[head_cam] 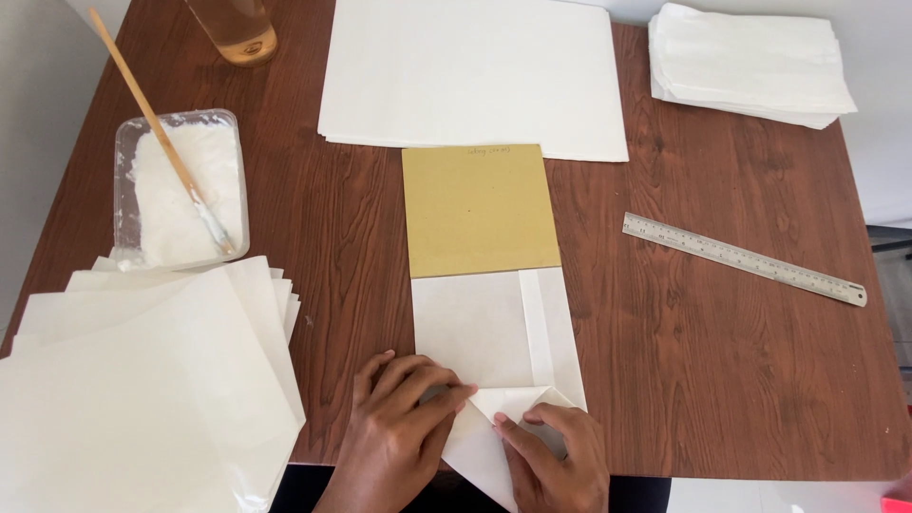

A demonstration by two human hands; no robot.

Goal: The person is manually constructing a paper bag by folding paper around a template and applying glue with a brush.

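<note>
A tan cardboard rectangle (480, 209) lies in the middle of the brown wooden table (722, 370). Its near end is wrapped in a folded sheet of white paper (475, 323) with a lengthwise seam. At the table's near edge my left hand (404, 427) presses flat on the paper's folded bottom. My right hand (551, 456) pinches and presses a triangular corner flap beside it. Both hands touch the same paper; the fingertips nearly meet.
A stack of white sheets (152, 380) lies at the near left. Behind it stands a clear tub of white paste (180, 190) with a wooden-handled brush (157, 128). Large white sheets (475, 76) lie at the back, folded white bags (750, 62) at the back right, a steel ruler (746, 258) on the right, and a glass (236, 33) at the back left.
</note>
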